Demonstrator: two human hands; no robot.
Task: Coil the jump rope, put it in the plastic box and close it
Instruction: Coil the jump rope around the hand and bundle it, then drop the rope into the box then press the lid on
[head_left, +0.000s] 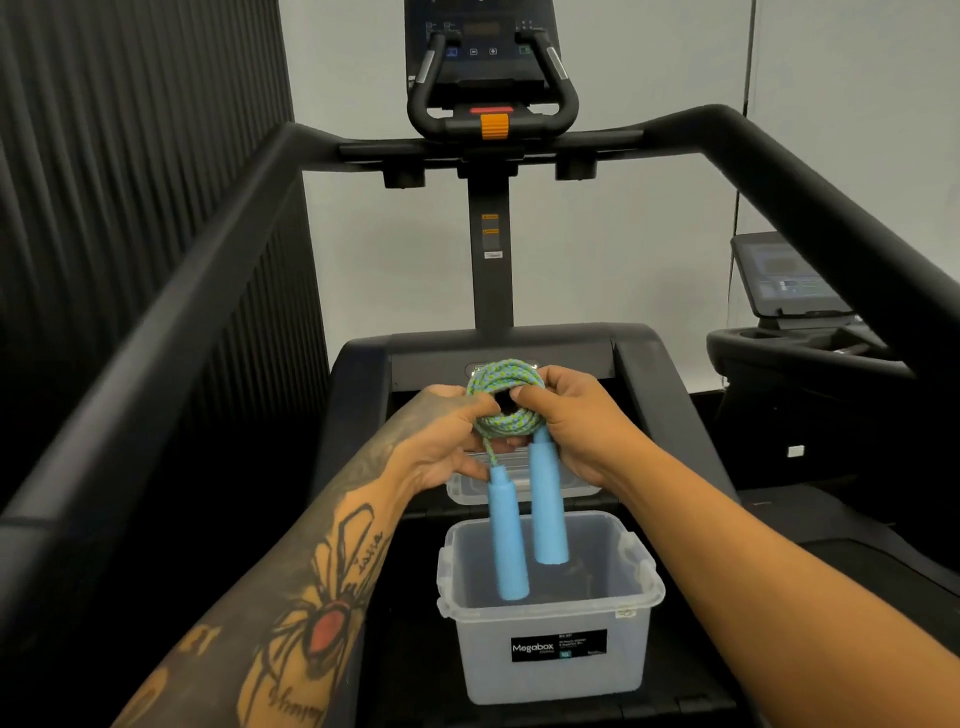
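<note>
The jump rope (503, 376) is a blue-green braided cord wound into a small ring, held up over the box. My left hand (441, 441) grips the ring's left side and my right hand (571, 421) grips its right side. Its two light blue foam handles (545, 514) hang straight down, their lower ends dipping into the open clear plastic box (556, 670). The box stands on the treadmill belt and bears a black label. Its clear lid (467, 493) lies flat on the belt just behind it, partly hidden by my hands.
I stand on a black treadmill (675, 395) with handrails running along both sides (171, 312). Its console (491, 67) rises ahead on a centre post. A second machine with a screen (789, 283) stands at the right. A dark ribbed wall fills the left.
</note>
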